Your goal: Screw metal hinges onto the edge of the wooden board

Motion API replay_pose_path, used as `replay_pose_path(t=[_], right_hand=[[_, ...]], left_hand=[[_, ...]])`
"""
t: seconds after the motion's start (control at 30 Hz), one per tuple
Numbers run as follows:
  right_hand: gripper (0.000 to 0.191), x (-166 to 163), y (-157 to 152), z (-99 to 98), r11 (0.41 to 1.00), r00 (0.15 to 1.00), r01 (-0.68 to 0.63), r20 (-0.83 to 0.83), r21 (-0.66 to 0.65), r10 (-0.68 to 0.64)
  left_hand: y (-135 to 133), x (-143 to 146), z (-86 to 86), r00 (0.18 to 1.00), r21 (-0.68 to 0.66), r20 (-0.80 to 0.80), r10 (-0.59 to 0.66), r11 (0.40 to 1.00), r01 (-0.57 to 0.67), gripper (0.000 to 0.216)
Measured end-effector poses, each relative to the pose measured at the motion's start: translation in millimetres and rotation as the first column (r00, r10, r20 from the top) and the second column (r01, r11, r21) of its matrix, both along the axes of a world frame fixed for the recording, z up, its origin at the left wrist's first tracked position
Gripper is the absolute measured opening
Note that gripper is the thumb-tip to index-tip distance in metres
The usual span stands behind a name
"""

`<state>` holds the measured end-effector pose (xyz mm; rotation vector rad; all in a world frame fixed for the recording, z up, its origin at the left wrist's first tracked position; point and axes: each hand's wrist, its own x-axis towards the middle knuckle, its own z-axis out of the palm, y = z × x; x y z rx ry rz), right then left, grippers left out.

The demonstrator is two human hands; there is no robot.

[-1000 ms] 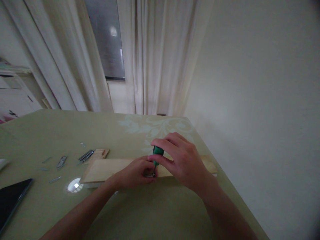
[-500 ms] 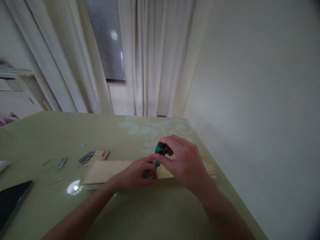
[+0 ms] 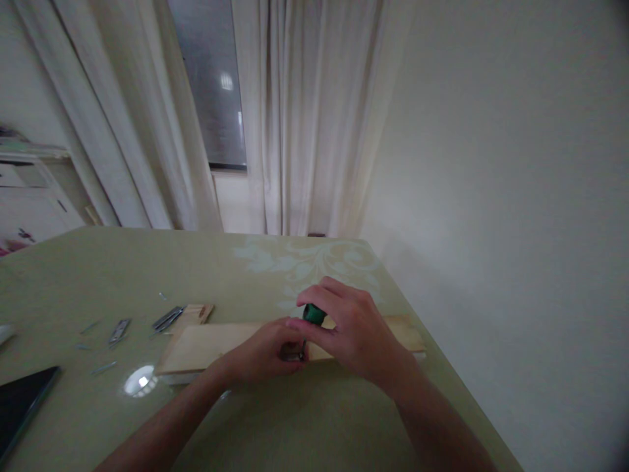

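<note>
A light wooden board [image 3: 211, 339] lies lengthwise in front of me on the table. My right hand [image 3: 351, 328] is closed round the green handle of a screwdriver [image 3: 313, 314], which stands nearly upright with its tip down at the board's near edge. Beside the tip, my left hand [image 3: 258, 351] rests on the board, its thumb and fingers closed about a small metal fitting [image 3: 293, 356]. The fingers partly cover this fitting, so its exact shape is hidden.
Left of the board, a metal plate [image 3: 118, 332], a pair of metal strips [image 3: 168, 318] and several loose screws [image 3: 103, 368] lie on the green table [image 3: 147, 269]. A small wooden piece [image 3: 194, 314] sits behind the board's left end. A dark flat device [image 3: 24, 403] lies at front left.
My right hand has shifted its grip on the screwdriver, with the fingers now over the top of the handle. The handle sits slightly lower in view. My left hand stays at the fitting.
</note>
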<state>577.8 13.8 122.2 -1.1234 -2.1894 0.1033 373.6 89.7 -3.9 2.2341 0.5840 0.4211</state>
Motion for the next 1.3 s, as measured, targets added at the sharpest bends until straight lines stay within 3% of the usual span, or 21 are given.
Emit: replay_pose_path(t=[0.1,0.17,0.23,0.3,0.37,0.43,0.53,0.6,0.67,0.77,0.87,1.0,1.1,1.2,1.3], right_hand=[[0.035,-6.9,-1.3,-4.1,1.0,0.999,-0.011,0.041,-0.004,0.011],[0.061,-2.7,-3.8,0.2,0.99,0.994,-0.108,-0.003,-0.09,0.108],[0.072,6.6,-5.1,7.3,0.957,0.973,-0.229,-0.074,-0.18,0.219],[0.061,16.0,-3.3,12.7,0.916,0.943,-0.329,-0.118,-0.229,0.31],[0.041,20.7,1.0,13.2,0.912,0.935,-0.35,-0.134,-0.214,0.327],[0.023,18.8,5.4,8.4,0.96,0.965,-0.247,-0.119,-0.132,0.232],[0.026,7.9,6.7,-1.5,1.0,0.999,-0.012,-0.043,0.008,0.013],[0.026,1.9,3.9,-4.1,0.999,1.0,0.016,0.012,0.046,-0.017],[0.03,1.0,0.4,-1.4,0.998,0.998,-0.061,0.022,0.013,0.061],[0.054,7.4,-1.8,7.2,0.955,0.962,-0.273,-0.037,-0.115,0.271],[0.052,13.5,1.9,9.9,0.903,0.923,-0.384,-0.095,-0.195,0.372],[0.047,10.9,11.5,-0.8,0.929,0.941,-0.326,-0.154,-0.178,0.301],[0.034,5.1,16.2,-11.0,0.982,0.977,-0.191,-0.097,-0.008,0.19],[0.033,-0.2,16.6,-16.3,0.989,1.0,0.002,0.02,0.145,-0.005],[0.027,-2.0,15.1,-14.7,0.981,0.996,0.003,0.082,0.195,-0.02]], left_hand=[[-1.4,0.1,-0.7,1.0,-0.007,0.0,0.006,1.0,-0.006,0.007],[-1.4,-0.1,-0.2,1.0,-0.004,0.028,-0.008,1.0,0.008,0.008],[-0.6,-0.4,1.3,0.999,-0.002,0.042,-0.023,1.0,0.024,0.01],[0.3,-0.8,3.2,0.999,-0.003,0.036,-0.025,1.0,0.025,0.011],[0.9,-1.1,4.4,0.999,-0.007,0.034,-0.017,1.0,0.018,0.012],[1.2,-1.3,4.2,1.0,-0.007,0.031,-0.008,1.0,0.008,0.013],[1.4,-1.2,1.4,1.0,0.008,0.016,-0.008,1.0,0.008,0.012],[0.9,-0.9,0.0,1.0,0.01,0.017,0.001,1.0,-0.001,0.012],[-0.6,-0.5,0.9,1.0,0.011,0.028,0.008,1.0,-0.009,0.009],[-3.8,0.1,6.6,0.999,0.025,0.041,0.023,0.999,-0.024,0.003],[-5.5,0.1,11.1,0.998,0.013,0.039,0.042,0.999,-0.043,0.004],[-2.9,-1.1,6.9,1.0,-0.025,-0.01,0.006,1.0,-0.006,0.009],[-0.4,-1.9,1.9,1.0,-0.014,-0.026,0.015,1.0,-0.015,0.012],[0.5,-1.7,-0.1,1.0,-0.015,-0.015,0.011,1.0,-0.011,0.013],[0.3,-0.9,0.6,1.0,-0.014,-0.003,0.005,1.0,-0.005,0.014]])
